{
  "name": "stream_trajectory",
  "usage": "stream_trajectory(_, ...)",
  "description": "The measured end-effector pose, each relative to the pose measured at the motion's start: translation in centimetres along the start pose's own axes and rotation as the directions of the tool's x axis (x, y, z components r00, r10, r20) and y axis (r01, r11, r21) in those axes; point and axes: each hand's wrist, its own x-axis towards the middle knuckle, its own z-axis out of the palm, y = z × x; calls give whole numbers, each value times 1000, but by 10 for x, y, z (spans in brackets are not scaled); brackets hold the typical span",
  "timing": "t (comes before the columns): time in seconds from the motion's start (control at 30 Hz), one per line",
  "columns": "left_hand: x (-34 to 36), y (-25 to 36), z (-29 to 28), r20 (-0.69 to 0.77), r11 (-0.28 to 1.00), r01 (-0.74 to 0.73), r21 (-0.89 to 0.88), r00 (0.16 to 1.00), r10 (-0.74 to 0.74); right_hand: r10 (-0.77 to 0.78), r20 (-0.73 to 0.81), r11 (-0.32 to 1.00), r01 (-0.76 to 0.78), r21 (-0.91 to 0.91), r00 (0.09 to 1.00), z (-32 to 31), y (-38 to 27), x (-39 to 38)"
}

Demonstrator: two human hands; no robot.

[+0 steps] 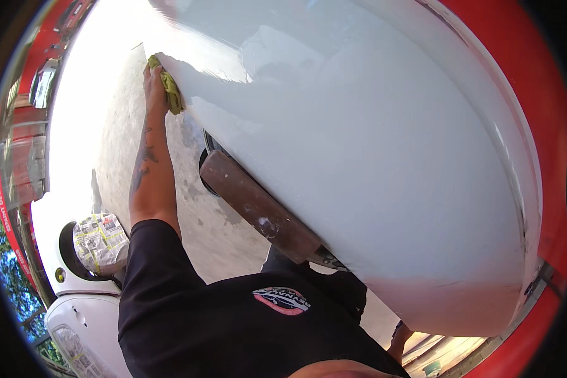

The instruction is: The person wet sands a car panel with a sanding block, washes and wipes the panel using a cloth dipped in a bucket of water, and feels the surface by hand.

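My left hand point(155, 90) is stretched far forward, its fingers wrapped round a folded yellow-green cloth point(171, 91). The cloth rests against the far left edge of a large, glossy white car panel point(359, 157). Low on the right, a small part of my right hand point(402, 332) shows by the panel's lower edge; its fingers are too small and hidden to read. Under the panel's left edge sits a long brown board-like piece point(258, 205) with pale smudges.
To the left stands a white car point(82, 318) with its wheel wrapped in printed paper point(101, 242). Concrete floor point(198, 233) lies between it and the panel. A red surface point(542, 82) borders the panel on the right. Strong sunlight washes out the far left.
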Motion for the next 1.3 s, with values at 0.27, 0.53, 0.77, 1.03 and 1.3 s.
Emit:
stream_trajectory(0.27,-149,74,62,87,997,-25,-68,996,31,-40,145,986,15,165,989,-59,88,115)
stream_trajectory(0.53,-292,152,151,49,986,-167,-6,985,167,30,206,998,-42,55,978,-101,125,227)
stream_trajectory(0.77,-453,192,195,168,731,-573,370,815,554,107,342,990,-133,54,934,-97,119,239)
stream_trajectory(1.03,-557,208,149,367,810,-522,270,833,415,41,466,978,-130,161,884,-59,105,249)
stream_trajectory(1.3,-599,198,102,339,835,-302,460,929,149,39,627,942,-238,238,778,-29,117,288)
